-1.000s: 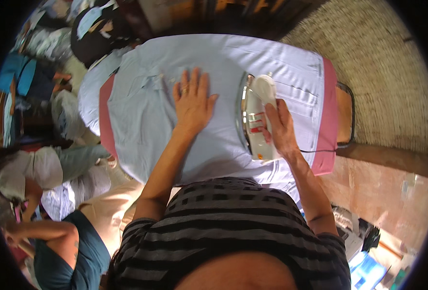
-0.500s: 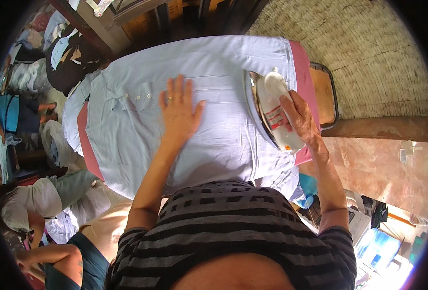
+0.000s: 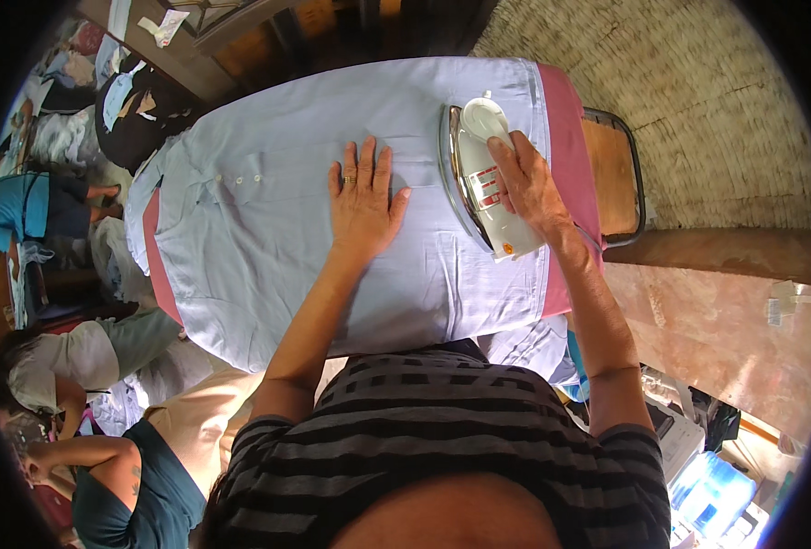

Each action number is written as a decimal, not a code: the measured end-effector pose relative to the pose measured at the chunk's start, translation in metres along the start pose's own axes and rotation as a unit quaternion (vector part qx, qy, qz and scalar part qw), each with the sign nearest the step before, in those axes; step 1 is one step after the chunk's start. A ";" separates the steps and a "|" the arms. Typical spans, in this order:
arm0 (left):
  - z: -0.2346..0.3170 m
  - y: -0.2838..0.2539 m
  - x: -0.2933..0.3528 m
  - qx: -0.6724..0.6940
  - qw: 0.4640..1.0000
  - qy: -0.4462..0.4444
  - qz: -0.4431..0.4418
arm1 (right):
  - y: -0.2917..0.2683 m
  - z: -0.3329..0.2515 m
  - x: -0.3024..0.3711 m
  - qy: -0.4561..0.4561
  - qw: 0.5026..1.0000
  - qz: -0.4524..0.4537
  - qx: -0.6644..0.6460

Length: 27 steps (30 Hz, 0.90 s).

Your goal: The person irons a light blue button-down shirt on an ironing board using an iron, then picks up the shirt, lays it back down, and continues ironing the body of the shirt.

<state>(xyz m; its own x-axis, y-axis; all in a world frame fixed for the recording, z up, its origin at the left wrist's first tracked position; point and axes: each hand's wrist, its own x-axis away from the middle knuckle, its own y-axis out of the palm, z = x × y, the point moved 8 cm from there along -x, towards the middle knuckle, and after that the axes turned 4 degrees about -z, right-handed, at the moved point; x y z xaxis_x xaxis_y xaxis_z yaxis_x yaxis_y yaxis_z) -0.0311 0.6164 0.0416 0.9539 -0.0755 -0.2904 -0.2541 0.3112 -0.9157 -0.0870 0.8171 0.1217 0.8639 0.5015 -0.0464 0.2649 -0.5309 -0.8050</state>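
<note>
A light blue button shirt (image 3: 268, 247) is spread over an ironing board with a dark pink cover (image 3: 570, 156). Its buttons show toward the left, near the collar end. My left hand (image 3: 366, 203) lies flat on the cloth, fingers apart, holding nothing. Wrapped round the handle of a white clothes iron (image 3: 508, 224) is my right hand (image 3: 532, 188). The iron rests on the shirt close to its hem at the right, and its shiny metal edge faces left. The underside of the iron is hidden.
Past the board's right end sticks out a dark metal frame (image 3: 642, 174). Beyond it stand a woven mat wall (image 3: 634, 55) and a wooden panel (image 3: 698, 320). People sit at the left among piles of clothes; a black bundle (image 3: 145, 123) lies beside the board's far left.
The iron in my right hand has moved left and a little away from me. My left hand has slid rightward on the shirt, and the cloth has shifted slightly left.
</note>
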 end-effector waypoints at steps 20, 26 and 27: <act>0.002 -0.002 -0.004 0.034 0.998 0.021 -0.049 | -0.031 0.017 0.075 -0.044 0.941 0.143 0.303; 0.002 -0.001 -0.005 0.038 0.998 0.019 -0.046 | -0.061 0.075 -0.005 0.167 0.968 0.177 0.066; 0.001 0.000 -0.005 0.037 0.998 0.017 -0.047 | -0.064 0.080 -0.013 0.186 0.966 0.176 0.043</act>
<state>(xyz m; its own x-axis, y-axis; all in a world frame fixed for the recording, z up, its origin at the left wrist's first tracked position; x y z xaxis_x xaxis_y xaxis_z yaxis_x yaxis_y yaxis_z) -0.0352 0.6180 0.0438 0.9666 -0.1391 -0.2154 -0.1510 0.3703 -0.9165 -0.1493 0.8990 0.1266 0.9923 0.0108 -0.1233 -0.0965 -0.5562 -0.8255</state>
